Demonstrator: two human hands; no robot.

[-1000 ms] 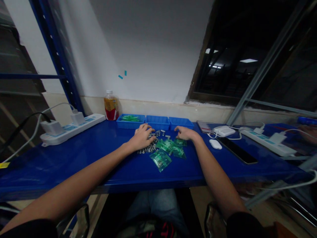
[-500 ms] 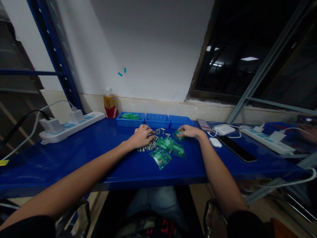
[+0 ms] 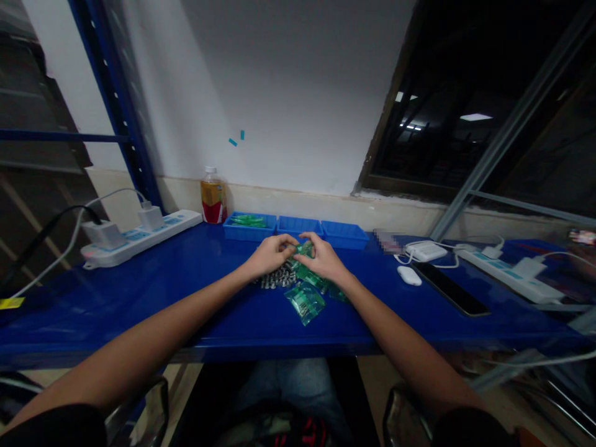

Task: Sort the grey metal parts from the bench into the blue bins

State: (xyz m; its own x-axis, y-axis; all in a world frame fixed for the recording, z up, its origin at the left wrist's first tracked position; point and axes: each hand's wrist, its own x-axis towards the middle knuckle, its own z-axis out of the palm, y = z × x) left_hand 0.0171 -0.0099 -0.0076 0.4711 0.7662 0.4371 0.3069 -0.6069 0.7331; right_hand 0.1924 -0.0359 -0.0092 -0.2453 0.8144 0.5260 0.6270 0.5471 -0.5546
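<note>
Two hands meet over a blue counter, the left hand and right hand both pinching a small green bag just above a heap of small metal parts. More green bags lie on the counter just in front of the right hand. Behind the hands, three blue trays stand in a row along the wall, a bottle at their left end and a white power strip farther left. A dark phone lies well to the right.
</note>
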